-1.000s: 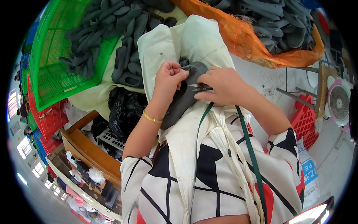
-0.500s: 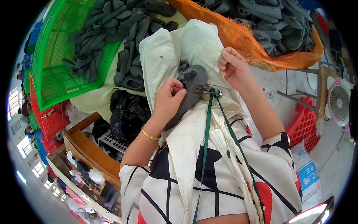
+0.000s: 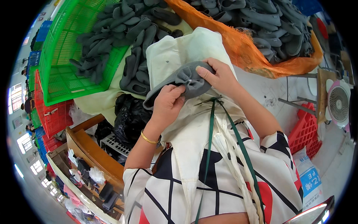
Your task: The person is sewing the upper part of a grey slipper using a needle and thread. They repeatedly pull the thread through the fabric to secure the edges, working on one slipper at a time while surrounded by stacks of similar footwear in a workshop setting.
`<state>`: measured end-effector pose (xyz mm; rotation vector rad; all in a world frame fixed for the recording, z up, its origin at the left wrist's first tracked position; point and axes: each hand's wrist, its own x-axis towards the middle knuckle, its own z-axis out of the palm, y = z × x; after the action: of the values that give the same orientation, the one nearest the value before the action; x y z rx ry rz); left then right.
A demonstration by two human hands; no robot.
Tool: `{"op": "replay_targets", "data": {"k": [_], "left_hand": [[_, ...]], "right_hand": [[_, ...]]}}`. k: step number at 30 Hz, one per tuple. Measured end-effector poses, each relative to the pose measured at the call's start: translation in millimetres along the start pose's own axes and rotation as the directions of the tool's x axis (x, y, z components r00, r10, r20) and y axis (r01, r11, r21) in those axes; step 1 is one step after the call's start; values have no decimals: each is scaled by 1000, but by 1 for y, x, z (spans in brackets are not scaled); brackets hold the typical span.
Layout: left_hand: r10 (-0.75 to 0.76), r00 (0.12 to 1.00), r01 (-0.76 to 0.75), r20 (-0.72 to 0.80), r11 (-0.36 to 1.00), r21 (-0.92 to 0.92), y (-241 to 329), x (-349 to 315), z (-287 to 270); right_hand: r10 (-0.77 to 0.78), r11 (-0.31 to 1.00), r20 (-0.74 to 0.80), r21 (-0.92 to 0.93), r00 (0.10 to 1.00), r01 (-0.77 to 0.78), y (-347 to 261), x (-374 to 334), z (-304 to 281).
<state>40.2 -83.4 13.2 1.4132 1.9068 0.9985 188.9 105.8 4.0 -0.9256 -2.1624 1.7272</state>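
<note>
A grey fabric shoe point(image 3: 175, 77) with a bow and a small shiny piece on its upper is held above my lap. My left hand point(image 3: 168, 101) grips its side near the bow, thumb and fingers closed on the fabric. At the toe end, my right hand point(image 3: 219, 75) clasps the shoe, the thumb lying on top. Green cords point(image 3: 211, 138) run around my neck and down to a small dark metal tool point(image 3: 212, 99), mostly hidden beside the shoe. Under all this lies a white apron point(image 3: 201, 44) over my legs.
Ahead on the left, a green basket point(image 3: 50, 71) holds several grey shoes, with more shoes on pale cloth beside it. An orange sack point(image 3: 235, 44) full of grey shoes stands ahead right. A black plastic bag point(image 3: 130, 119), wooden drawer point(image 3: 95, 145) and fan point(image 3: 338, 100) flank me.
The shoe has come up off my lap and turned, bow now facing up. My right hand, formerly raised apart from it, has taken hold of the toe. The tool hangs lower.
</note>
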Motion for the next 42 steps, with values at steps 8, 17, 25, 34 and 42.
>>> {"op": "replay_targets", "data": {"k": [8, 17, 25, 34, 42], "left_hand": [[-430, 901, 299, 56, 523, -798, 17, -3, 10], [-432, 871, 364, 232, 253, -896, -8, -4, -5], [-432, 865, 383, 255, 242, -891, -11, 8, -11], [-456, 860, 333, 232, 155, -930, -34, -1, -20], [-437, 899, 287, -24, 629, -722, 5, 20, -29]], "right_hand": [[-428, 878, -105, -284, 898, 385, -25, -19, 28], [-136, 991, -35, -9, 990, 135, -5, -12, 29], [-55, 998, 23, -12, 998, 56, -7, -5, 22], [-229, 971, -4, -77, 973, 228, -28, 4, 30], [-52, 988, 258, 155, 965, 11, -24, 5, 21]]}}
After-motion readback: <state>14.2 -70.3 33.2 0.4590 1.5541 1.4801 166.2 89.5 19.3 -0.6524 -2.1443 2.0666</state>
